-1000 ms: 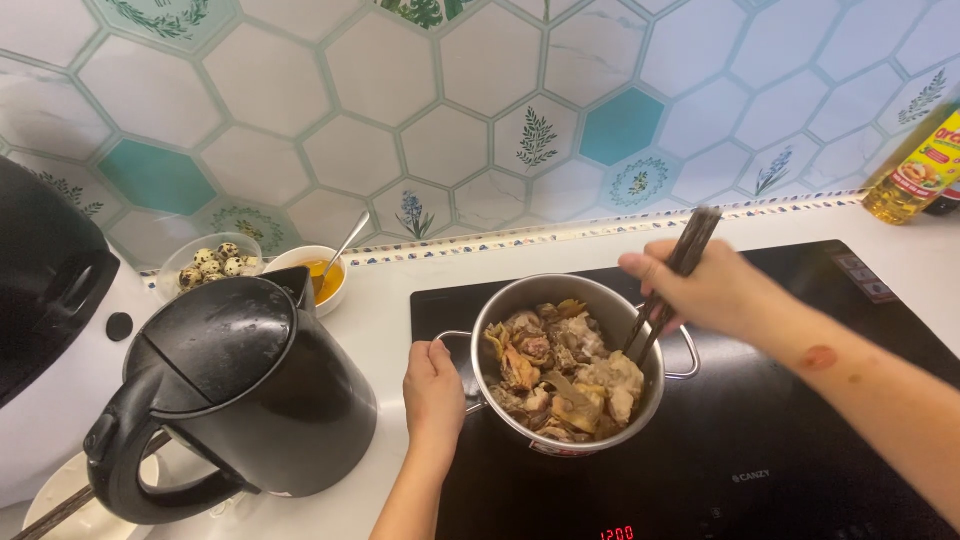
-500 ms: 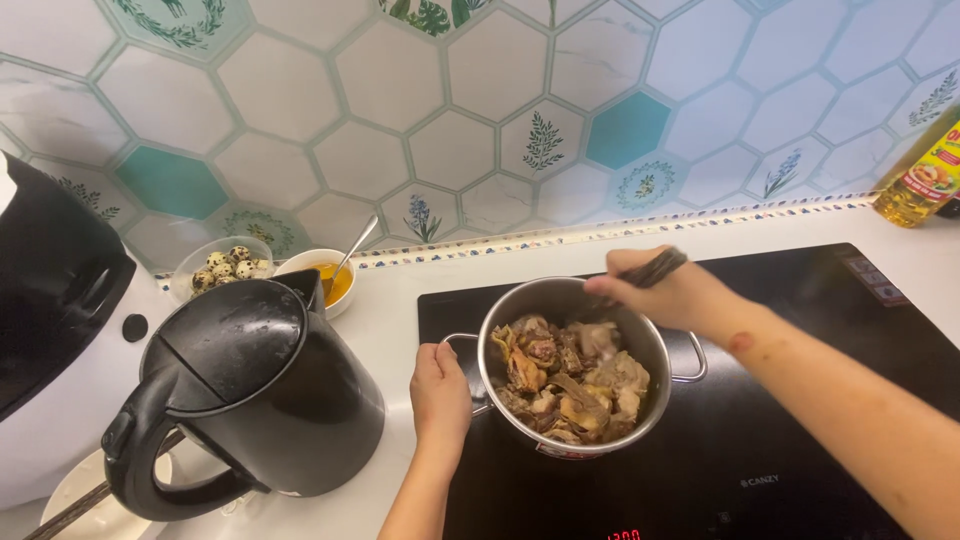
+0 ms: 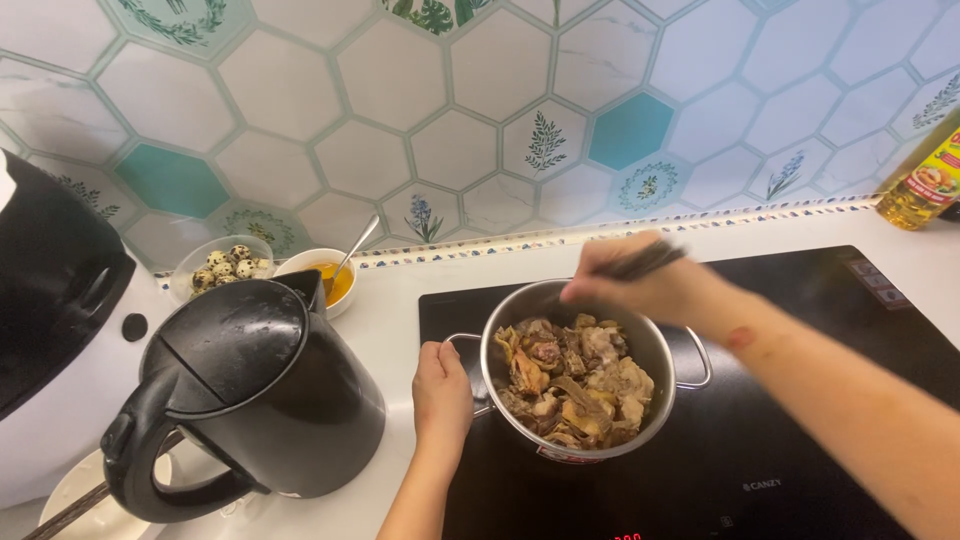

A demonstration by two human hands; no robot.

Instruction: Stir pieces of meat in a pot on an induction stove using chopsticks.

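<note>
Round steel pot (image 3: 600,440) of browned meat pieces, on the black glass cooktop (image 3: 800,460). Left hand (image 3: 442,388) clamped on its side handle; right hand (image 3: 650,285) pinching dark chopsticks (image 3: 640,263). Best kept steadied, stirring from the bottom.

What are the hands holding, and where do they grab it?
Left hand grips the round steel pot by its side handle; right hand holds dark chopsticks near their upper end.

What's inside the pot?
The pot holds browned meat pieces, heaped near the rim. The right hand with chopsticks covers the back edge; the pot's bottom is hidden under the meat.
</note>
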